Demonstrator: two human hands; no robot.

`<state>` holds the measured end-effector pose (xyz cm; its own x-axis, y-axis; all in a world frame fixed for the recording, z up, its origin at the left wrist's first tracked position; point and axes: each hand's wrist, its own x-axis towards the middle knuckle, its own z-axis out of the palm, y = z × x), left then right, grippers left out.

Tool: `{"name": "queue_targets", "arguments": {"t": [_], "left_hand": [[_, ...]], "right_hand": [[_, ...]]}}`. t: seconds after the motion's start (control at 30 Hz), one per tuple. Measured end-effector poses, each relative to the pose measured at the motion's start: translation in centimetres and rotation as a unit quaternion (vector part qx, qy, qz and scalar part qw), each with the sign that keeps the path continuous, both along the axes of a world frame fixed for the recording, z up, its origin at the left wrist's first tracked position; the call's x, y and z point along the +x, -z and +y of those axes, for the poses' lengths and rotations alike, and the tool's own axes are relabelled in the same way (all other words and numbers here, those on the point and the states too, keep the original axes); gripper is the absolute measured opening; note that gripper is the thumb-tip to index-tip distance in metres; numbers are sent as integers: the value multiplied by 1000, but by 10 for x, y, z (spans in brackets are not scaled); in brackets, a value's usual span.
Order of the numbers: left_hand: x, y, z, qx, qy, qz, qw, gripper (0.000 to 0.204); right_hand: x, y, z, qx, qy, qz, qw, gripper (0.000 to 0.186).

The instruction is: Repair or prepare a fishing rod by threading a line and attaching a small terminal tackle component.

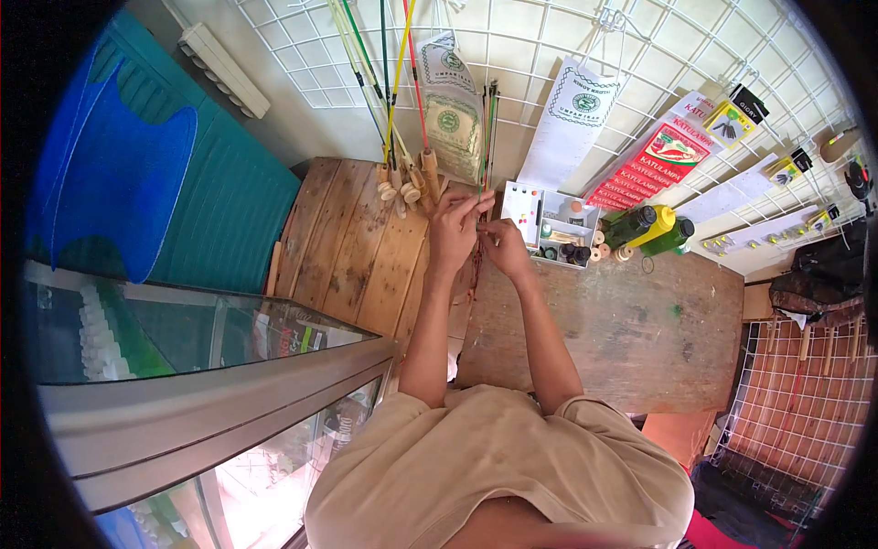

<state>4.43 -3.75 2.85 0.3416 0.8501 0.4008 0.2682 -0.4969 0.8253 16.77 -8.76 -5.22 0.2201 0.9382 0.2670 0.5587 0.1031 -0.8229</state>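
Though near tray edge, hands uncramped

Wooden desk as I view it remotely through the head camera: at left, a section of pale, knotted planks; at right, a broad brown board, scuffed and marked with a green stain. On the planks I note several rods with wooden handles, standing upright near the wall. Along the board's far edge sit a white compartmented tray, wooden spools and bottles in green and yellow.
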Motion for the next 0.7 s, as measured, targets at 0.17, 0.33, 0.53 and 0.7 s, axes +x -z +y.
{"name": "queue_targets", "arguments": {"t": [0.17,0.33,0.53,0.7], "left_hand": [[-5,6,-2,18,-18,-103,994,27],[-16,55,-9,-71,52,33,996,32],[-11,93,-16,-137,-14,60,989,21],[-2,59,-19,-70,-11,75,995,17]], "right_hand": [[1,-29,2,0,71,58,996,16],[2,-60,5,84,84,96,988,15],[-2,-95,3,112,62,124,984,15],[14,-82,-8,134,26,139,981,30]]}}
